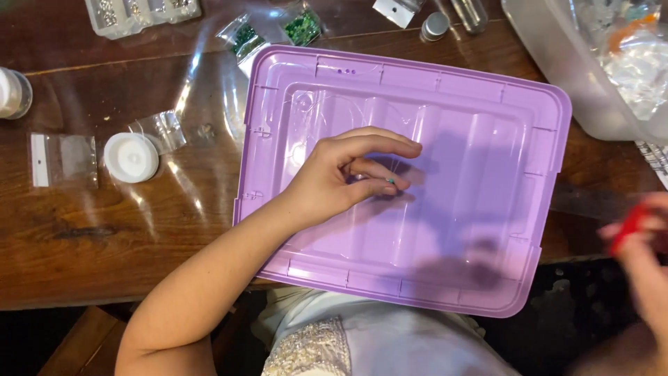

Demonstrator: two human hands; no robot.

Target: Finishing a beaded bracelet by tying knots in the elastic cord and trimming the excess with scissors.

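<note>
Pale embroidered cloth (pixel 313 351) on the person's lap fills the bottom edge, just under one upturned lilac plastic bin lid (pixel 487 139) that overhangs the near edge of the dark wooden tabletop (pixel 104 230). One left hand (pixel 341 177) rests on the lid's middle, fingers curled and pinching one tiny green bead (pixel 391 181) between thumb and fingertip. One right hand (pixel 643 257), blurred at the right edge off the tabletop, is closed around one small red object (pixel 630 226); what that object is I cannot tell.

Left of the lid lie one round white plastic cap (pixel 131 157), two small empty clear zip bags (pixel 62 160), and one white jar (pixel 12 92) cut by the left edge. Along the far edge stand one clear compartment box (pixel 139 14), two small bags of green beads (pixel 275 29) touching the lid's corner, and one silver-capped vial (pixel 435 26). One clear plastic bin (pixel 557 56) holding bagged supplies crowds the lid's far right corner.

Open room lies on the bare tabletop near the front left, and on the lid's right half.
</note>
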